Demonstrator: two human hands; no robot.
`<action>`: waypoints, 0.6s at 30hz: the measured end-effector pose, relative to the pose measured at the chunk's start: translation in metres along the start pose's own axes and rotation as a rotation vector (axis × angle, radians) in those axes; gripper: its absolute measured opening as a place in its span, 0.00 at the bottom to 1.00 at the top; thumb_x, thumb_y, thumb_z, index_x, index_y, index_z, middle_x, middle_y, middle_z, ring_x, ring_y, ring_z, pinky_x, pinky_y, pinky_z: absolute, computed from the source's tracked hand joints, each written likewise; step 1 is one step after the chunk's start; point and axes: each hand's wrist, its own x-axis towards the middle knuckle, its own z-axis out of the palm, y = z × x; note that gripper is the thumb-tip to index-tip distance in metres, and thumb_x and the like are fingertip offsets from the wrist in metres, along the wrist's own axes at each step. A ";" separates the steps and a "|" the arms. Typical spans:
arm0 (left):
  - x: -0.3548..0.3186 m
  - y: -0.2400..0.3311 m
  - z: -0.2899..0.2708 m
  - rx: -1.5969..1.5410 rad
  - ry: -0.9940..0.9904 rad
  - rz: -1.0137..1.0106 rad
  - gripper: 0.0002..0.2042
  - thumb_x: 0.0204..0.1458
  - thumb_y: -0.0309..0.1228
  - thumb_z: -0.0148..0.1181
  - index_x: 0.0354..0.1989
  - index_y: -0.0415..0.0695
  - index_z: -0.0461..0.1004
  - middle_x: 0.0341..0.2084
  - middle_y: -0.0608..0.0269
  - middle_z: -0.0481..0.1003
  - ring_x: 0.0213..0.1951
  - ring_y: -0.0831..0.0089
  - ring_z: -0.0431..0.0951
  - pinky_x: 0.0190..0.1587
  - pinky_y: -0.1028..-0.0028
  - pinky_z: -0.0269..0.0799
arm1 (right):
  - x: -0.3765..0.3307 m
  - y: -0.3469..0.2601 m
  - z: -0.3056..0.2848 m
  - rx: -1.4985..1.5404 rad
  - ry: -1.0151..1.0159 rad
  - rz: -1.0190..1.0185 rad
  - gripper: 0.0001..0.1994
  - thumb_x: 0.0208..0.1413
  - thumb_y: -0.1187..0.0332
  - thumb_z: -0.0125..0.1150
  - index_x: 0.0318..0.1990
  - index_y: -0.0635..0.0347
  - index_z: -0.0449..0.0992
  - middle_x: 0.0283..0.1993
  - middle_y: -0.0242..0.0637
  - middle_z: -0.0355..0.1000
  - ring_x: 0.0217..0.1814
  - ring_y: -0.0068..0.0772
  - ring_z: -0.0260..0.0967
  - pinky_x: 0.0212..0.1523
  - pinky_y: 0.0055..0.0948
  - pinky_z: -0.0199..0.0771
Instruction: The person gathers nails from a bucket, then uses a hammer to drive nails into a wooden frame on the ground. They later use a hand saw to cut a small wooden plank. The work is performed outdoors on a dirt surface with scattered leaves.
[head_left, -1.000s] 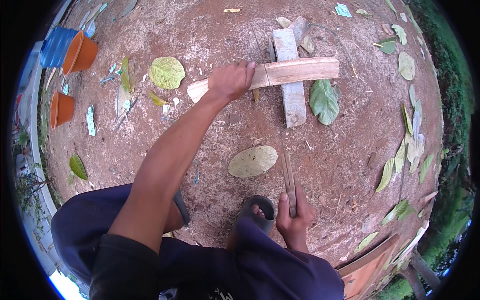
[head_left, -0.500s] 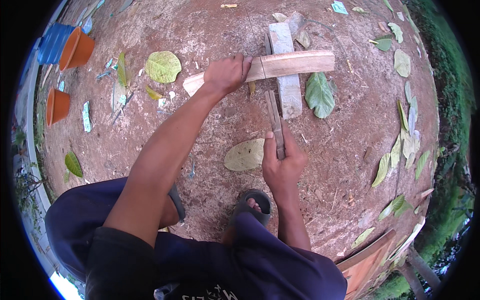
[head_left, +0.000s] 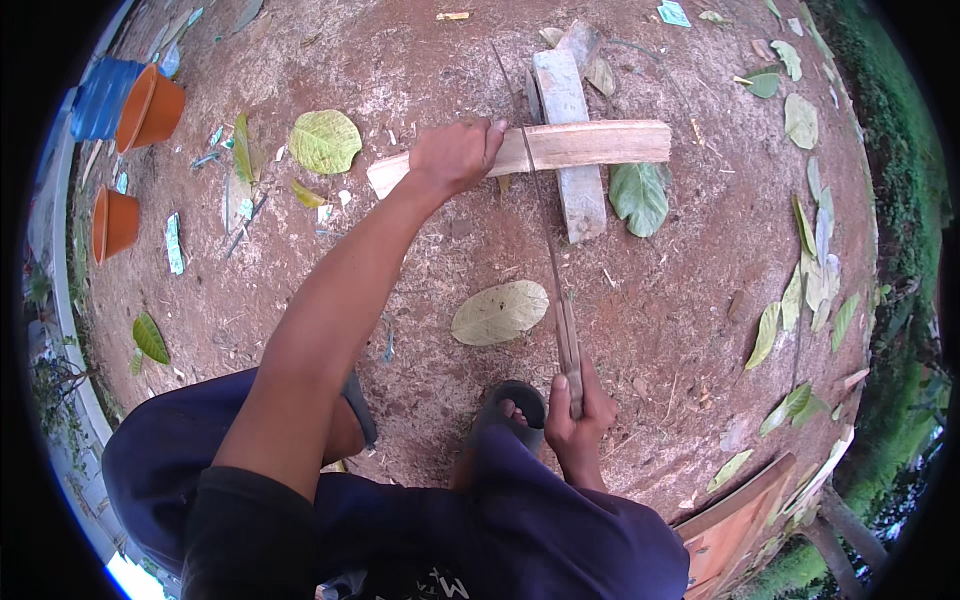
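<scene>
Over brown soil point(head_left: 650, 320), left fingers point(head_left: 494, 140) grip a plank point(head_left: 610, 143), right fingers point(head_left: 592, 386) a saw handle point(head_left: 567, 342).

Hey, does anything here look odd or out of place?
Pale green scraps on the dirt at left look like litter among fallen leaves. Nothing else stands out: the left hand grips wood lying across a gray block; the right hand holds a saw-like tool.
</scene>
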 end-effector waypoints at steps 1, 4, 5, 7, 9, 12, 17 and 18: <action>0.000 0.000 0.004 0.001 0.033 0.022 0.29 0.70 0.48 0.26 0.43 0.38 0.73 0.33 0.36 0.79 0.40 0.42 0.80 0.47 0.47 0.74 | -0.031 0.009 -0.018 0.037 0.047 -0.052 0.21 0.59 0.72 0.60 0.58 0.72 0.75 0.23 0.33 0.72 0.22 0.17 0.66 0.25 0.24 0.67; -0.005 0.003 0.008 -0.036 -0.019 0.021 0.30 0.70 0.48 0.26 0.43 0.37 0.74 0.34 0.36 0.79 0.40 0.41 0.80 0.49 0.47 0.73 | -0.035 0.006 -0.019 0.020 0.081 -0.109 0.21 0.58 0.72 0.61 0.58 0.72 0.75 0.26 0.36 0.75 0.23 0.19 0.69 0.26 0.24 0.69; -0.002 0.005 0.002 -0.049 -0.036 0.013 0.30 0.70 0.48 0.26 0.43 0.37 0.75 0.34 0.37 0.79 0.41 0.40 0.79 0.49 0.46 0.73 | -0.002 -0.003 -0.001 0.026 0.044 -0.067 0.21 0.58 0.72 0.61 0.59 0.72 0.75 0.28 0.39 0.77 0.25 0.22 0.72 0.28 0.25 0.71; -0.001 0.010 -0.002 -0.060 -0.091 -0.019 0.31 0.71 0.49 0.26 0.42 0.38 0.76 0.35 0.36 0.79 0.42 0.40 0.79 0.50 0.47 0.73 | 0.057 -0.027 0.025 0.058 -0.064 0.094 0.24 0.58 0.71 0.62 0.61 0.73 0.72 0.34 0.50 0.80 0.30 0.34 0.80 0.31 0.29 0.78; 0.012 -0.005 0.002 0.001 -0.072 0.030 0.34 0.71 0.49 0.23 0.40 0.38 0.78 0.34 0.38 0.79 0.41 0.42 0.81 0.50 0.48 0.76 | 0.062 -0.024 0.025 0.062 -0.067 0.079 0.24 0.58 0.71 0.63 0.61 0.72 0.72 0.34 0.50 0.80 0.30 0.34 0.80 0.32 0.29 0.78; 0.006 0.003 -0.005 -0.047 -0.102 -0.062 0.35 0.71 0.49 0.23 0.36 0.36 0.78 0.33 0.37 0.79 0.41 0.41 0.80 0.50 0.48 0.76 | -0.004 0.005 -0.009 0.014 0.032 -0.044 0.20 0.59 0.72 0.60 0.58 0.73 0.76 0.31 0.42 0.80 0.26 0.22 0.74 0.30 0.24 0.72; 0.014 0.002 0.004 -0.048 -0.047 0.002 0.35 0.71 0.49 0.24 0.34 0.35 0.78 0.35 0.35 0.79 0.41 0.40 0.80 0.51 0.48 0.75 | 0.006 -0.022 -0.008 0.041 -0.026 0.044 0.21 0.59 0.73 0.60 0.59 0.74 0.75 0.30 0.40 0.79 0.25 0.22 0.73 0.30 0.24 0.72; 0.016 -0.008 0.010 -0.032 0.014 0.037 0.35 0.71 0.49 0.25 0.34 0.35 0.78 0.35 0.36 0.79 0.41 0.40 0.80 0.51 0.48 0.75 | 0.036 -0.029 0.009 0.065 -0.047 0.096 0.22 0.58 0.73 0.60 0.59 0.75 0.74 0.30 0.41 0.79 0.25 0.22 0.73 0.30 0.24 0.72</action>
